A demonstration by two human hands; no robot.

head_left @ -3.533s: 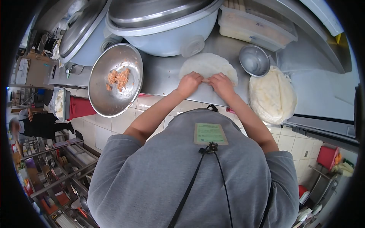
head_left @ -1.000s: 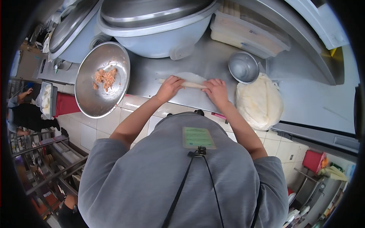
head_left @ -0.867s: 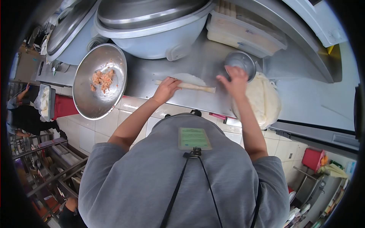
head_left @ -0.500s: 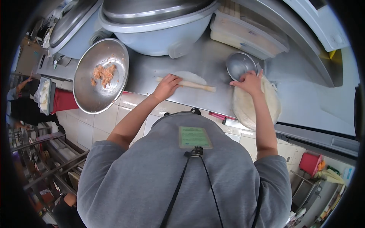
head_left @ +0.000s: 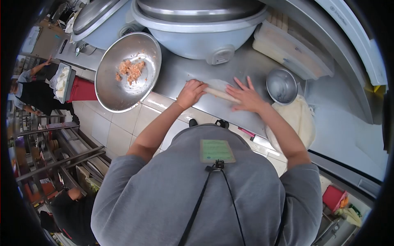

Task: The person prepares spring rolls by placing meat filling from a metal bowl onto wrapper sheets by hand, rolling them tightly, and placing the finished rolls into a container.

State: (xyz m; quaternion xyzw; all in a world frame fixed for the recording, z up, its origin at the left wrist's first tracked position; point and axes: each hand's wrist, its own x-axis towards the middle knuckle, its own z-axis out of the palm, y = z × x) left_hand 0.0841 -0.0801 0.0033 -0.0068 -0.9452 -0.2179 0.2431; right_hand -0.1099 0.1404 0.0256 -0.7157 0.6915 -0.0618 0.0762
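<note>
A thin pale roll (head_left: 220, 93) lies across a translucent round sheet (head_left: 220, 84) on the steel counter. My left hand (head_left: 191, 93) is closed over the roll's left end. Over its right end is my right hand (head_left: 248, 96), with the fingers spread. To the right of that hand stands a small steel bowl (head_left: 282, 86), and a stack of pale round sheets (head_left: 296, 123) lies just below the bowl. A large steel bowl (head_left: 128, 71) with an orange-pink minced filling (head_left: 132, 70) sits to the left.
Two lidded blue tubs (head_left: 197, 37) stand at the back. A clear plastic box (head_left: 289, 49) is at the back right. At the far left, a person (head_left: 33, 92) stands near a red bin (head_left: 83, 89). Another person (head_left: 74, 213) is at the lower left.
Both hands rolled the sheet into a thin roll. My right hand then went to the small bowl and has come back to the roll's right end. The camera view has shifted.
</note>
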